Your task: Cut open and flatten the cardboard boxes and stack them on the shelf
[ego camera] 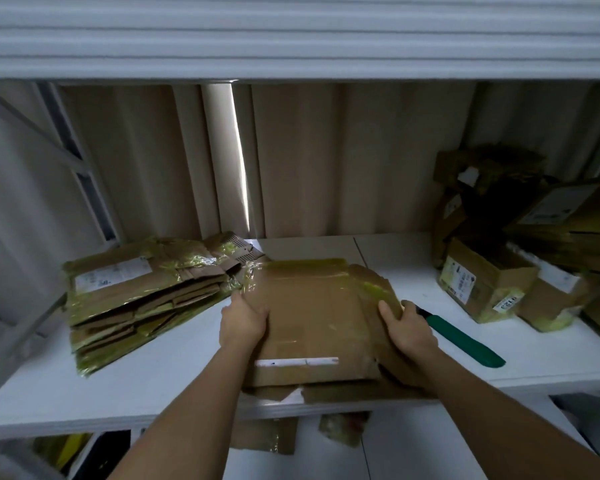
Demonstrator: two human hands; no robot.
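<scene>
A flattened brown cardboard box (314, 317) with yellowish tape lies on the white shelf (146, 386), its near edge at the shelf's front. My left hand (244, 320) grips its left edge, fingers curled under. My right hand (407, 329) grips its right edge, thumb on top. A stack of flattened taped boxes (142, 299) sits to the left. Whole boxes (482, 282) are piled at the right.
A green-handled knife (465, 341) lies on the shelf just right of my right hand. The upper shelf's edge (291, 39) hangs overhead. A metal frame brace (84, 188) runs down the left side. Cardboard scraps (267, 434) show below the shelf.
</scene>
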